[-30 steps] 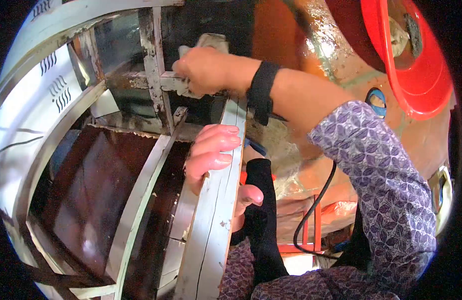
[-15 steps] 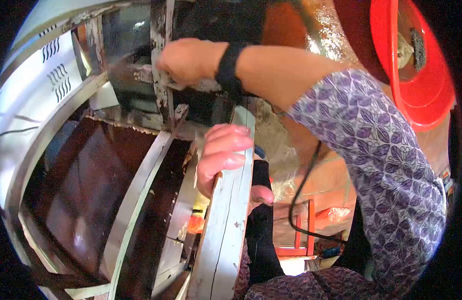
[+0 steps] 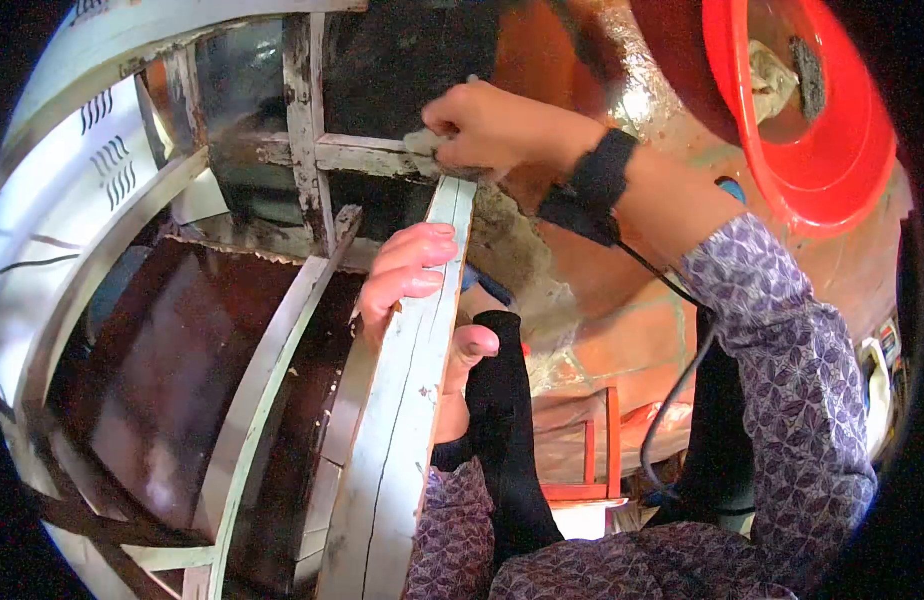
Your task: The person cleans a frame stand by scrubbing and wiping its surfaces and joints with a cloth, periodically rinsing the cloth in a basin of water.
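Note:
My left hand (image 3: 414,268) is closed around a long white-painted wooden bar (image 3: 397,430), fingers over its left edge and thumb on the right. A dark crack runs along the bar, and its paint is chipped. My right hand (image 3: 477,125) is closed on a small greyish rag (image 3: 420,142), mostly hidden by the fingers. It presses at the right end of a worn white crossbar (image 3: 367,155), just above the long bar's top. The crossbar meets a flaking upright (image 3: 304,120) of the same wooden frame.
Dark brown panels (image 3: 172,370) lie between the frame's curved slats (image 3: 257,400). At upper right is a red basin (image 3: 852,170) holding a pale cloth (image 3: 772,80) and a dark scrubbing pad (image 3: 808,78). A red stool (image 3: 610,440) stands on the wet tiled floor. A black cable (image 3: 662,400) hangs from my right wrist.
My right hand has moved right along the crossbar, from the upright to the crossbar's end, baring the crossbar. My left hand and the long bar appear slightly further left.

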The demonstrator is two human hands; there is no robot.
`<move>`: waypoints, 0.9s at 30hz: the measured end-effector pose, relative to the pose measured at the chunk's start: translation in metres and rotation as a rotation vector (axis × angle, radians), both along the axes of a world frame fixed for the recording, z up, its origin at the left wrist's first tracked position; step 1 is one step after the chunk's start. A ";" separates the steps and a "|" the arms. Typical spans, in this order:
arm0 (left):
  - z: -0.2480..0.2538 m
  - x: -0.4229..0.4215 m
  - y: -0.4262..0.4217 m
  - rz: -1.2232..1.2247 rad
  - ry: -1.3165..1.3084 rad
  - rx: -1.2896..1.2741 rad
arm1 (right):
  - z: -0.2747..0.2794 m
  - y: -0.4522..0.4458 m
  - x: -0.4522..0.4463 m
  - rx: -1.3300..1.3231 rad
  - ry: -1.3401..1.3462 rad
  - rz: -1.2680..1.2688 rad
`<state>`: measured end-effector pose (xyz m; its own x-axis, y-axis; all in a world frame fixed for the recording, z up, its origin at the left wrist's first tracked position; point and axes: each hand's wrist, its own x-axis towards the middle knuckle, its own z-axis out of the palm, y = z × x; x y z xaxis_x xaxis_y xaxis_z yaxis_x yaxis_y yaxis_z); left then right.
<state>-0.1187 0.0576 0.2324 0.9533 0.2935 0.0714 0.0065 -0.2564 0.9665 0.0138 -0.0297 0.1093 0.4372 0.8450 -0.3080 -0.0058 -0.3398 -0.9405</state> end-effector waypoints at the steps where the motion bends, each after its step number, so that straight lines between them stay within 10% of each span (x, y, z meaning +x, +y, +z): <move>1: 0.001 -0.002 0.000 -0.005 0.025 -0.005 | 0.009 -0.013 -0.003 -0.040 0.138 -0.045; 10: -0.001 -0.008 -0.014 0.165 0.116 0.004 | 0.137 -0.164 -0.110 -0.266 0.566 -0.693; 14: -0.027 -0.052 -0.065 0.539 0.802 -0.294 | 0.169 -0.207 -0.142 -0.272 0.771 -0.988; 16: -0.032 -0.068 -0.109 0.458 1.165 -0.639 | 0.173 -0.217 -0.141 -0.223 0.840 -1.084; 23: -0.053 -0.035 -0.188 0.194 1.141 -1.480 | 0.170 -0.249 -0.126 -0.042 0.949 -1.030; 27: -0.048 0.003 -0.198 -0.005 1.029 -1.146 | 0.165 -0.266 -0.120 -0.074 0.812 -1.175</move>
